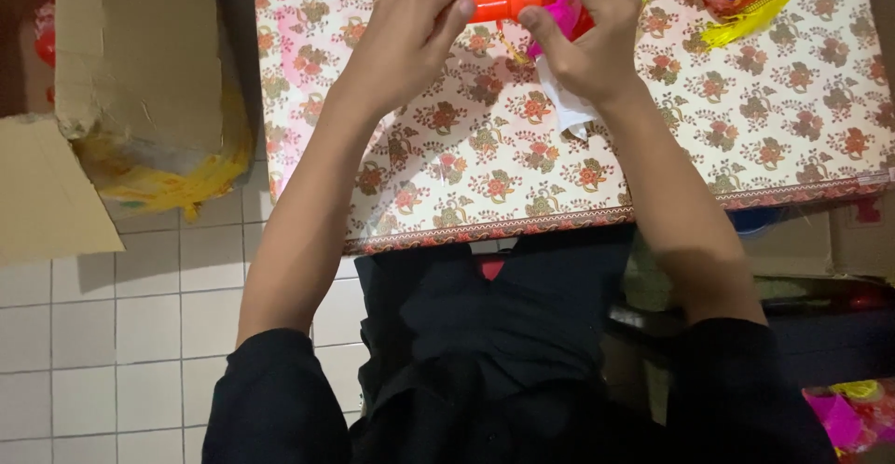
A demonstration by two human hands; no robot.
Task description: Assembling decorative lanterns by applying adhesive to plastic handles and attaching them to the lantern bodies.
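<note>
Surface: floral-patterned tablecloth (746, 138), far of our lap.
Orange plastic tube (499, 5): we note its long axis runs left-right, between both hands.
Left hand (410, 35): fingertips pinching the tube's left end.
Right hand (587, 26): clenched on its right end with pink piece (567, 12).

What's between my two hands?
In the head view, an orange plastic tube spans the gap, pinched by the left hand and right hand.

A single head-worn camera looked steeply down from above the person, close over the near edge of the floral-clothed table (746, 128), taking in lap, both forearms and the tiled floor (112, 333) left of that table.
</note>
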